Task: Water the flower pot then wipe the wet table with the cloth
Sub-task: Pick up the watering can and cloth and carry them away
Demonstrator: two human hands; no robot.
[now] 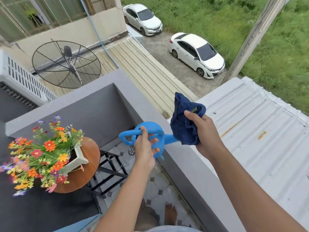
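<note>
My left hand [145, 149] grips the handle of a light blue watering can [150, 129], held over the grey balcony wall. Its spout runs right, behind the cloth. My right hand [203, 131] clutches a bunched dark blue cloth [184, 118] above the wall's top. At the lower left a white square flower pot [78, 158] full of orange, red and purple flowers [40, 154] stands on a small round wooden table [88, 164], well left of both hands.
The grey balcony wall [192, 164] runs diagonally under my hands. A tiled floor with a drain [131, 151] lies below. A satellite dish [66, 63], an air-conditioner unit [25, 79], metal roofs and two parked cars [197, 54] lie beyond.
</note>
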